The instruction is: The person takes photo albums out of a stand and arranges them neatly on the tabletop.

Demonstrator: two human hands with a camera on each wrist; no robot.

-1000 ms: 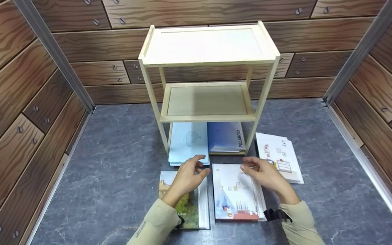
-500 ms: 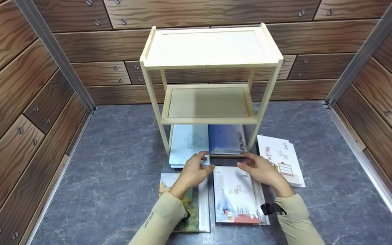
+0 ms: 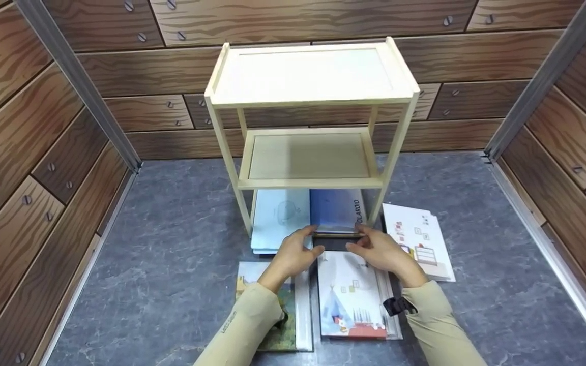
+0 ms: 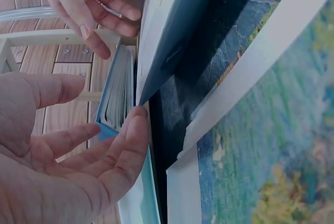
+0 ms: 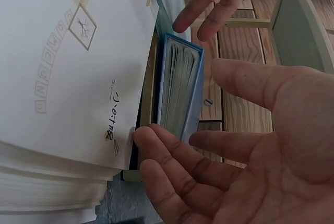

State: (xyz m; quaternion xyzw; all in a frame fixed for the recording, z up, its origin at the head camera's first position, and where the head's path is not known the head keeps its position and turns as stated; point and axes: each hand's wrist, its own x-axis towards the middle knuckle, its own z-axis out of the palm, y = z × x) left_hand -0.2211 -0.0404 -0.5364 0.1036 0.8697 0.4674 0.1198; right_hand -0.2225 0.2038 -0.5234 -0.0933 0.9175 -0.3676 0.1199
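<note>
Where hands [image 3: 293, 252] [image 3: 385, 250] reach, the rack [image 3: 308, 157] holds blue albums [image 3: 281, 218] [image 3: 334, 208].

Far-left album [image 3: 280, 218]: pale blue, faint darker line drawing. Album beside it on right [image 3: 334, 209]: deeper blue, black lettering. Near-left album [image 3: 302, 315]: green, ochre landscape print, white strip along right. Near-right album [image 3: 350, 300]: white, blue tent print, red band at near edge. Rightmost album [image 3: 416, 241]: white, small red and yellow prints. Shelf unit [image 3: 311, 183]: pale cream. Floor [image 3: 181, 229]: dark blue-grey, white marbled veins. Walls [image 3: 140, 73]: brown wood-grain planks. Sleeves [image 3: 244, 323]: beige.
</note>
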